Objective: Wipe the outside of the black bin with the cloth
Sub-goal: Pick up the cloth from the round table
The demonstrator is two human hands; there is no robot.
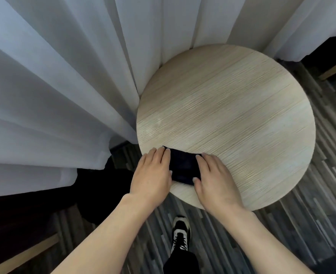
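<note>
A dark, folded cloth [184, 168] lies on the near-left part of a round, light wooden table [232, 119]. My left hand [153, 175] rests on the cloth's left end, with its fingers over the far corner and its thumb at the near edge. My right hand [215, 178] holds the right end the same way. A black shape [103, 186] sits on the floor left of the table, under the curtain's hem. It is too dark to tell whether this is the bin.
White curtains [64, 86] hang along the left and behind the table, touching its far-left rim. The floor [311, 204] is dark striped planks. My shoe [181, 234] stands just in front of the table. Wooden furniture edges show at the lower left and far right.
</note>
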